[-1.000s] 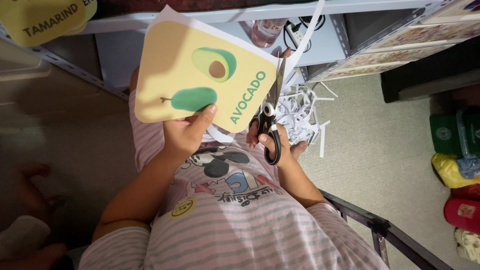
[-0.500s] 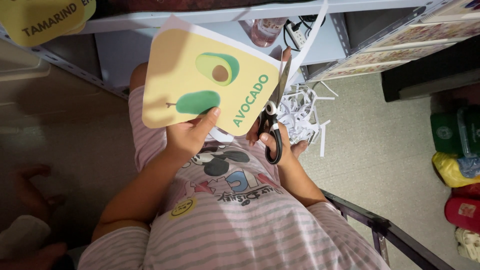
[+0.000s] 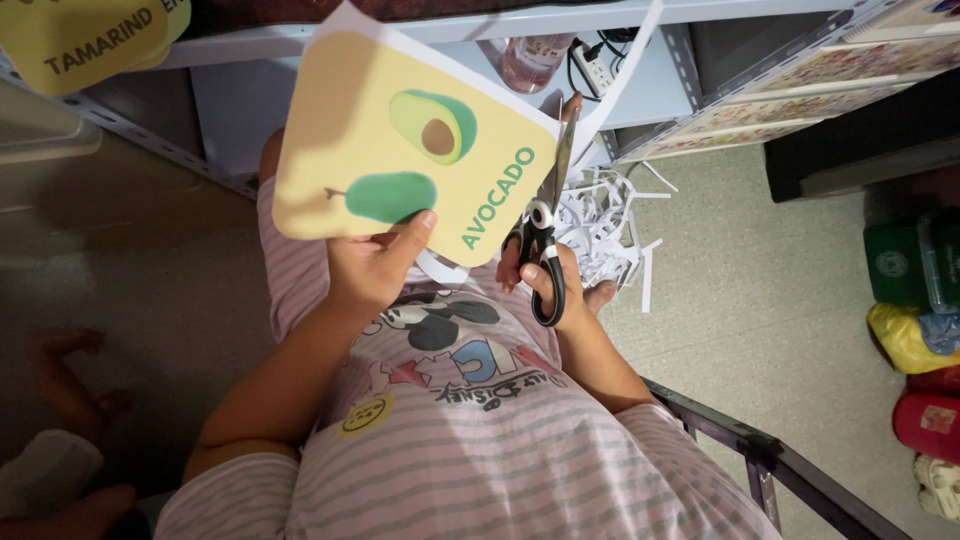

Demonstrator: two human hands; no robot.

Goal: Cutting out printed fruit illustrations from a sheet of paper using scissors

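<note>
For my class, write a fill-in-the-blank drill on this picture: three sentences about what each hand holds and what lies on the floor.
1. The left hand holds a yellow card that shows a green fruit whole and cut in ____.
2. The right hand works black-handled ____ along the card's right edge.
3. Behind the scissors, a heap of white paper ____ lies on the floor.

Missing words: half; scissors; strips

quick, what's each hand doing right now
Left hand: closed on the yellow paper card with green fruit pictures.
Right hand: closed in the black-handled scissors, blades at the card's right edge.
</note>
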